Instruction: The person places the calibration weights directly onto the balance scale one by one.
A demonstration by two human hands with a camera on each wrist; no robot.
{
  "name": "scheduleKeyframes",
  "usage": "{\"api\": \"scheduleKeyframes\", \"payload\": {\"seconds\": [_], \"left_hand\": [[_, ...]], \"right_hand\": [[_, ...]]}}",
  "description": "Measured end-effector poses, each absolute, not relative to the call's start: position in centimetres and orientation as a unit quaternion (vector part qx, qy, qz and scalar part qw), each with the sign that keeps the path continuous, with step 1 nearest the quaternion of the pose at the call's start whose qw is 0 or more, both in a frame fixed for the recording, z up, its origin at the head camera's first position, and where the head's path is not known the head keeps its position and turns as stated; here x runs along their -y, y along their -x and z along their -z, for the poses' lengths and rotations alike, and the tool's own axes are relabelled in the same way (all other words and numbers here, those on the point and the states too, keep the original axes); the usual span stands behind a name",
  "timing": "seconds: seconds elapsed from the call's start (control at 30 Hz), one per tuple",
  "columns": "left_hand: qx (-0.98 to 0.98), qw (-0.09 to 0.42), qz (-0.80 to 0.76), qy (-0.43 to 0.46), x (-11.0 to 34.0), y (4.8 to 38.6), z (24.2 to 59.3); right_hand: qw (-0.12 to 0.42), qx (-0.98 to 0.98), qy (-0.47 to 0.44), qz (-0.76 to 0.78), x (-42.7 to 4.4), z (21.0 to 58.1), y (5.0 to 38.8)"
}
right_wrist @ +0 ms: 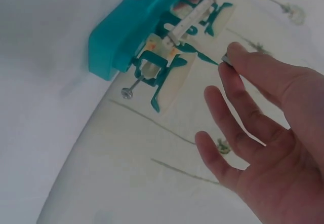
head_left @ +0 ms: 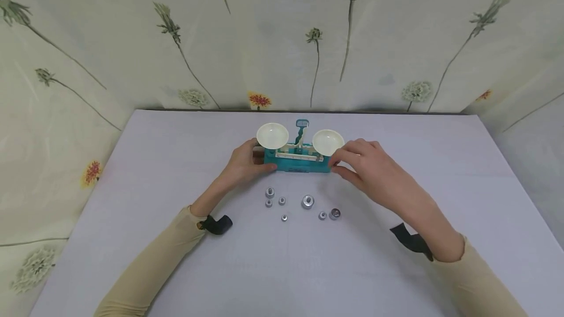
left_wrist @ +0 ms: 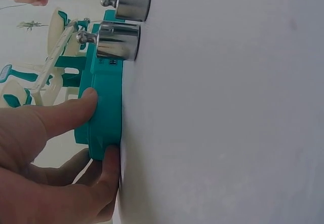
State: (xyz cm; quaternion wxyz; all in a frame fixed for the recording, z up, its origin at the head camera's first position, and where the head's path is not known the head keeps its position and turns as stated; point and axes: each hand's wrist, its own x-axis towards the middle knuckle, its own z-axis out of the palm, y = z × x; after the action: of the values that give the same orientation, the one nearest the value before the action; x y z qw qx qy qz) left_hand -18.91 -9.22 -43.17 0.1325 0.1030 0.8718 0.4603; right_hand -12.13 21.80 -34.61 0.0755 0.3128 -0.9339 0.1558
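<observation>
A teal balance scale with two cream pans stands near the table's back edge. My left hand grips the left end of its base, thumb on the front and fingers around the end, as the left wrist view shows. Beside the right pan is my right hand. Between its thumb and index finger it pinches a small metal weight, mostly covered by the fingertips; the other fingers are spread. Both pans look bare from above. A screw knob sticks out at the scale's right end.
Several knobbed metal weights stand on the white table in front of the scale, the largest being a middle weight. Another weight sits to its right. A flower-printed cloth hangs behind the table.
</observation>
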Motion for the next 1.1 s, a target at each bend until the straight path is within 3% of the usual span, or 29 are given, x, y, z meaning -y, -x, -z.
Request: {"api": "scheduleKeyframes", "payload": {"seconds": [0.57,1.1], "left_hand": [[-0.875,0.125,-0.454,-0.108,9.2,18.9,43.4],[-0.876,0.118,-0.454,-0.113,9.2,18.8,43.3]], "right_hand": [[0.104,0.933,-0.310,-0.152,-21.7,34.8,13.8],[0.092,0.940,-0.289,-0.158,-21.6,35.7,15.6]]}}
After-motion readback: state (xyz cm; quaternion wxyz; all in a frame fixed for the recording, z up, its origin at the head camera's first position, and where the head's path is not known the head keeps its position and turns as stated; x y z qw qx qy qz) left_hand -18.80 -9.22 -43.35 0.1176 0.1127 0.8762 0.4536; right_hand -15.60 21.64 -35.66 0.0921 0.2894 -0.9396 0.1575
